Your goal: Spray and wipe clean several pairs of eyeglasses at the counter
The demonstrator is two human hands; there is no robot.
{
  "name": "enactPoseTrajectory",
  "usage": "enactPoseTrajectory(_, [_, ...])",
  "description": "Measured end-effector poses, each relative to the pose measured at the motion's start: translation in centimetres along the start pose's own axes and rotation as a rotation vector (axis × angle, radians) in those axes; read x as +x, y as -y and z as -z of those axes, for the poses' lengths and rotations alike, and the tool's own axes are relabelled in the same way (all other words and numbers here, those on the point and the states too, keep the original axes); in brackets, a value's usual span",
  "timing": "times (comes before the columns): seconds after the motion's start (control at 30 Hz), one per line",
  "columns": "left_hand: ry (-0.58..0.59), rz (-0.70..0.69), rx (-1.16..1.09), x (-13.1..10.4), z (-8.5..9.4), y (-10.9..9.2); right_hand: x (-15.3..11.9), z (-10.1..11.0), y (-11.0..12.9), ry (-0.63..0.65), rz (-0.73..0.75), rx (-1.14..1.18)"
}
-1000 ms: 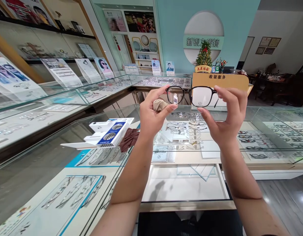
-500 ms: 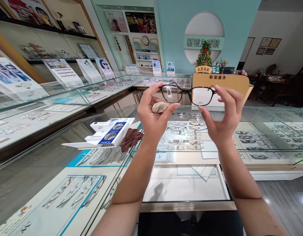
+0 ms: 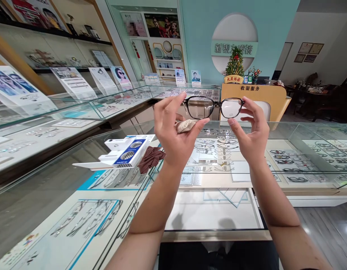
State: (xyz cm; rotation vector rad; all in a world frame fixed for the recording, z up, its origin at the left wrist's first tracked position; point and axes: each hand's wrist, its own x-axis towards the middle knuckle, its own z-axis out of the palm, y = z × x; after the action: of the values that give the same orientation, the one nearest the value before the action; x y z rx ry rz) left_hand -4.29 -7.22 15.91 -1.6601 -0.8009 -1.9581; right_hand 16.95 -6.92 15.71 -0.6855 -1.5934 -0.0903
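Observation:
A pair of dark-framed glasses (image 3: 217,104) is held up between both hands, above the glass counter, with clear lenses. My left hand (image 3: 176,131) grips its left side between thumb and fingers, and a crumpled beige cloth (image 3: 185,126) is tucked in the same palm. At the right side of the frame, my right hand (image 3: 254,131) pinches the rim and hinge area with thumb and index finger.
Left of my forearm, a brown cloth (image 3: 151,159) lies beside a blue and white box (image 3: 130,152) on the glass counter. Below the hands is an open white drawer (image 3: 190,213) with glass pieces. Display cases with eyeglasses (image 3: 286,159) extend to both sides.
The glasses have turned, with their left side now larger in view and the right side smaller. My right hand has moved slightly left, and my left hand has rotated a little.

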Motion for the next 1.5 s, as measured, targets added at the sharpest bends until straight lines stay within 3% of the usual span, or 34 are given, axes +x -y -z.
enactPoseTrajectory(0.13, [-0.036, -0.075, -0.04, 0.3, 0.0, -0.1, -0.1, -0.1, 0.3, -0.063, 0.069, -0.054])
enactPoseTrajectory(0.47, [0.057, 0.089, 0.007, -0.1, 0.0, -0.3, -0.2, 0.1, 0.0, -0.093, 0.177, -0.149])
enactPoseTrajectory(0.7, [0.005, 0.026, -0.004, 0.0, -0.2, -0.2, -0.4, -0.2, 0.8, -0.111, 0.066, -0.128])
enactPoseTrajectory(0.87, [0.015, 0.022, 0.065, 0.0, -0.1, -0.5, -0.3, -0.2, 0.6, -0.018, -0.033, -0.057])
enactPoseTrajectory(1.17, [0.103, 0.168, -0.02, -0.6, 0.3, -0.1, -0.2, 0.0, -0.4, 0.075, -0.167, 0.066])
enactPoseTrajectory(1.5, [0.056, 0.128, 0.056, -0.5, 0.1, -0.1, -0.4, -0.9, -1.3, 0.125, -0.26, 0.134])
